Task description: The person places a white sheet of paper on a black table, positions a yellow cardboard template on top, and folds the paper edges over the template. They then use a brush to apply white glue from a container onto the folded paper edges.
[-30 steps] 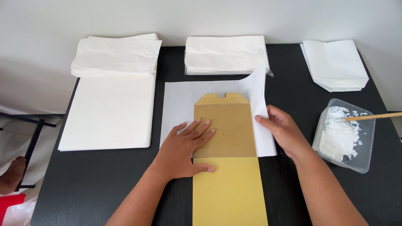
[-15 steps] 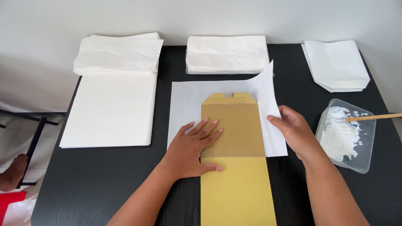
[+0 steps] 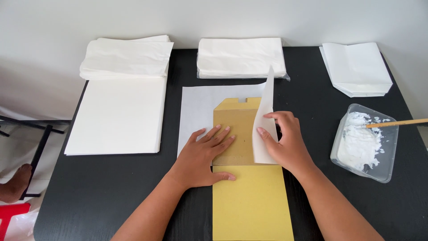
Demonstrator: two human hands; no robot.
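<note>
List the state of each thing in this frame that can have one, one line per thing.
White paper sheet: flat on the left, right edge lifted upright.
Brown cardboard template: flat on that sheet.
Left hand: pressing on the template.
Right hand: pinching the lifted edge.
Clear plastic tub of white paste: open, wooden stick resting in it.

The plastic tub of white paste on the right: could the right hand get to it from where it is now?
Probably yes. The plastic tub sits beside the right hand with only bare black table between them. But that hand is pinching the lifted sheet edge and would have to let go first.
</note>
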